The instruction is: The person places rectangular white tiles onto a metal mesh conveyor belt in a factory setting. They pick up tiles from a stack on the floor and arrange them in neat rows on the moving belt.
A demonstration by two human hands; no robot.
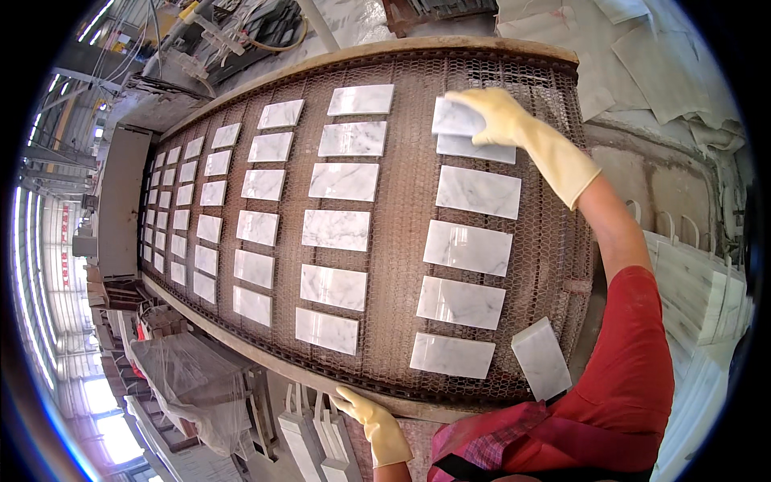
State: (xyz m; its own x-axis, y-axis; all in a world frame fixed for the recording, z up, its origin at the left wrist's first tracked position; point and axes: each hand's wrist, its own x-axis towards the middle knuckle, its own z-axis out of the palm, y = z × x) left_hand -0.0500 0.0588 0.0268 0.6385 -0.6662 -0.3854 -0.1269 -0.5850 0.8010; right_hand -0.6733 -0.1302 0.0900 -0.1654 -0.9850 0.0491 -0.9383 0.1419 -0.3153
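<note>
Nearest, the gloved left hand lay with its fingers extended at the wooden rail; I could not tell whether it gripped. At near right, a loose tile lay askew. Rows of white marble tiles spread leftward over the mesh belt. At far right, the gloved right hand held a veined tile between thumb and fingers, overlapping another tile.

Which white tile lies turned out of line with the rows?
The lone tile at lower right on the mesh belt, beside the red clothing. It sits outside every row, turned steeply, unlike the neighbouring tiles.
</note>
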